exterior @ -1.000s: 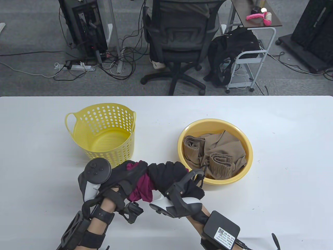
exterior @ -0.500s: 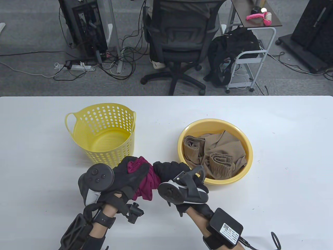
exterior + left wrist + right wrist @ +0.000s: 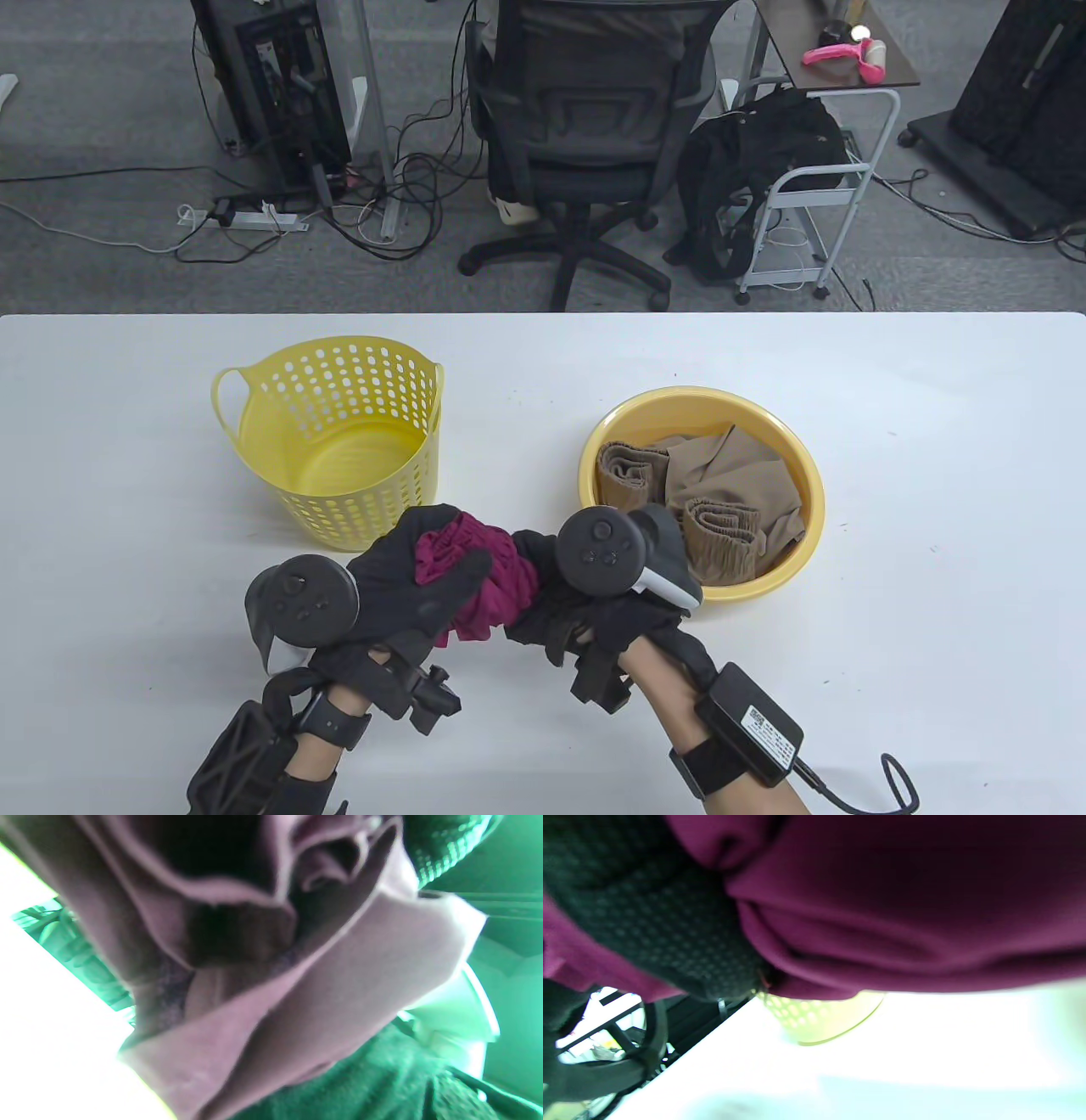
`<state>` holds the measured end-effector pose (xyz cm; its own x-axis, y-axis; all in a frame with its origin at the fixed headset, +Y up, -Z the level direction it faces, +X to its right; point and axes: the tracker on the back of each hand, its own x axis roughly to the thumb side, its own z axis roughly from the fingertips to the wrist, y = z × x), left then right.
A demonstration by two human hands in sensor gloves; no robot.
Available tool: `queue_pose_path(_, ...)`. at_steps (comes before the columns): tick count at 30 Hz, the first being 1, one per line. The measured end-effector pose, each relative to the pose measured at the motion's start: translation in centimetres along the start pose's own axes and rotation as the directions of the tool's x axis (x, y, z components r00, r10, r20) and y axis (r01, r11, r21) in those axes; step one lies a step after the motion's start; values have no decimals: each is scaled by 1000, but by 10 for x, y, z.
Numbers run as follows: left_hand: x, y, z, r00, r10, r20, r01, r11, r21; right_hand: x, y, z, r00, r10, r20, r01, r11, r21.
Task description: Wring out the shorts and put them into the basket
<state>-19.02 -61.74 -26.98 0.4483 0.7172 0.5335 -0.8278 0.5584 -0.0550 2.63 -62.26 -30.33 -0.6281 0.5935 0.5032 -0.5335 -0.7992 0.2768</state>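
A bunched pair of maroon shorts [image 3: 484,577] is held above the table between both hands, in front of the yellow perforated basket [image 3: 339,441]. My left hand [image 3: 424,569] grips the left end, fingers curled over the cloth. My right hand [image 3: 551,603] grips the right end from below, its tracker turned upward. In the left wrist view the folds of the shorts [image 3: 263,984] fill the frame. The right wrist view shows the shorts [image 3: 908,908] pressed against a black gloved finger [image 3: 670,925], with the basket [image 3: 814,1018] beyond.
A yellow basin [image 3: 797,509] at right holds several tan shorts [image 3: 713,501]. The white table [image 3: 933,424] stretches wide to the right and left. An office chair [image 3: 585,127] and a rolling cart [image 3: 823,170] stand beyond the far edge.
The right hand has rolled over, so its tracker now faces up, twisting the shorts. The left hand has turned the other way, and more maroon cloth shows between the gloves.
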Motion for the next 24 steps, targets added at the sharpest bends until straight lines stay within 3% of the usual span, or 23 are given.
queue_pose_path(10,11,2,-3,991,-17,132,23,999,-44,-18,7,-8,961,-276,-23,276,946,172)
queue_pose_path(24,12,3,-3,989,-25,144,34,997,-65,-18,9,-7,958,-287,-16,284,939,193)
